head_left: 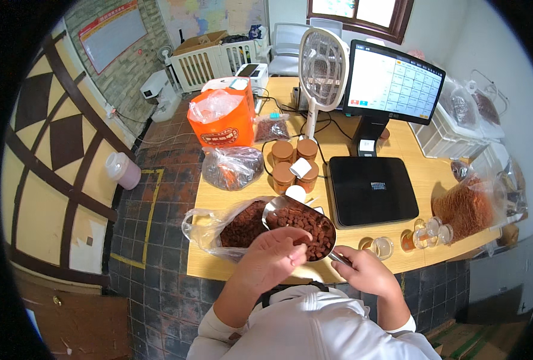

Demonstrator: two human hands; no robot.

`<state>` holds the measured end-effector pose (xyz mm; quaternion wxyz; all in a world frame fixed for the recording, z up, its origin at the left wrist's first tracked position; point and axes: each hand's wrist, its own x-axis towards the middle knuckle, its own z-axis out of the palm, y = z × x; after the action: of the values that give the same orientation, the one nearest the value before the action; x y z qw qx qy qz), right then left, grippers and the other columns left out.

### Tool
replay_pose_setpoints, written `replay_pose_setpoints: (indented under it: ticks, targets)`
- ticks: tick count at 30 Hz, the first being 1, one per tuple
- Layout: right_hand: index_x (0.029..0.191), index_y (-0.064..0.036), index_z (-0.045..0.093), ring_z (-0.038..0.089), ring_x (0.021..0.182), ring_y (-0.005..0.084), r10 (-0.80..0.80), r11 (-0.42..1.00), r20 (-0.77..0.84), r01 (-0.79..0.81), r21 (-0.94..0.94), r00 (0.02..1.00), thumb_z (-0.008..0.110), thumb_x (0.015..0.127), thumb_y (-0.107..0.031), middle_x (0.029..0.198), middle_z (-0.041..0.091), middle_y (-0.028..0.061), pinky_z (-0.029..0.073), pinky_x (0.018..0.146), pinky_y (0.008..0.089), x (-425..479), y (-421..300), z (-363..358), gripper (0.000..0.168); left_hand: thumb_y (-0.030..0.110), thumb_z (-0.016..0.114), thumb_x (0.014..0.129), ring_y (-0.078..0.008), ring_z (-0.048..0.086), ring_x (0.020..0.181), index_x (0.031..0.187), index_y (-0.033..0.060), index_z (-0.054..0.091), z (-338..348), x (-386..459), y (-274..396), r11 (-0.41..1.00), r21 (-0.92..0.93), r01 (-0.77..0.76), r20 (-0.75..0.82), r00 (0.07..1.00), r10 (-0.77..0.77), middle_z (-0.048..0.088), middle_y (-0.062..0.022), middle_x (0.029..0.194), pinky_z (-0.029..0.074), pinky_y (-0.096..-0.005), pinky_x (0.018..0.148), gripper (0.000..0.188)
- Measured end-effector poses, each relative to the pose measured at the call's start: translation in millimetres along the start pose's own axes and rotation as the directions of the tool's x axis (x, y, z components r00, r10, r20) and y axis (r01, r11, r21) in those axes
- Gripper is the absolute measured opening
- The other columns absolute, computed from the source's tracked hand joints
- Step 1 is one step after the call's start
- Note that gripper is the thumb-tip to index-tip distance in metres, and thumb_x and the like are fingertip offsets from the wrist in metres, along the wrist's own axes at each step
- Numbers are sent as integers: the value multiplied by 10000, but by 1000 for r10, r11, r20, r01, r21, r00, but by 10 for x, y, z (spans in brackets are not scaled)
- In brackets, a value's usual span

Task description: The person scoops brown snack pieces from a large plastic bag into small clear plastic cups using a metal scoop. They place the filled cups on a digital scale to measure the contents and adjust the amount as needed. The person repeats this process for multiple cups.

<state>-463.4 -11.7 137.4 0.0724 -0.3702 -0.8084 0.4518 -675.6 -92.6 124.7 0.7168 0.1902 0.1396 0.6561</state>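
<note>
In my right hand (368,272) is the handle of a metal scoop (334,228), gripped near the front edge of the table. Reddish-brown chunks (296,219) fill the scoop's pan. Above them my left hand (275,256) hovers with fingers curled and thumb near the fingertips; whether a piece sits between them is hidden. To the left lies a clear plastic bag (205,231), its mouth spread, holding more dark reddish-brown chunks (244,225). The scoop's far rim overlaps the bag's right side.
Beyond the scoop stand several brown-lidded jars (282,172), with a white cup (300,167) on top. A black scale (374,191) with a monitor (394,83) sits to the right. Small clear jars (382,247) line the front edge. An orange bag (221,119) and a tied plastic bag (232,168) stand left.
</note>
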Motion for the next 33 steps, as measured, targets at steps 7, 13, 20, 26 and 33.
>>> replay_pose_setpoints:
  ticks: [7,13,20,26,33]
  targets:
    - [1133,-8,596,478,502,140,5,999,-51,-2,49,999,575,864,-148,561,530,121,403,510,300,-35,87,-8,304,192,614,893,-88,453,797,1112,-18,585,332,-54,-38,983,89,157,214,961,-173,535,-42,940,375,-244,693,305]
    - [1140,-3,586,485,583,180,117,987,-93,-105,124,989,566,869,-147,615,522,117,410,554,305,-176,115,17,308,211,687,828,-160,428,694,962,-5,674,1014,-204,47,935,277,222,659,664,-353,485,-31,754,325,-291,603,254]
    - [1109,-7,591,586,615,322,289,939,-227,-230,255,930,566,856,-168,685,585,219,462,623,364,-492,180,202,302,268,657,871,-142,420,699,1069,-34,645,1127,-89,-74,954,151,258,851,457,-258,466,-10,776,345,-241,606,361]
    - [1096,19,594,497,603,105,514,827,-388,-320,462,765,624,839,-142,699,602,143,434,579,275,-871,387,398,304,212,703,791,-188,419,647,833,16,650,586,269,13,921,268,281,788,486,-378,481,-41,715,310,-347,576,207]
    - [1065,38,588,612,713,136,560,816,-558,-293,498,612,672,783,-132,821,666,139,478,646,300,-1349,1101,297,340,182,624,874,-138,467,596,637,37,526,-526,-11,-704,463,785,411,-315,909,-272,508,-6,641,346,-255,523,294]
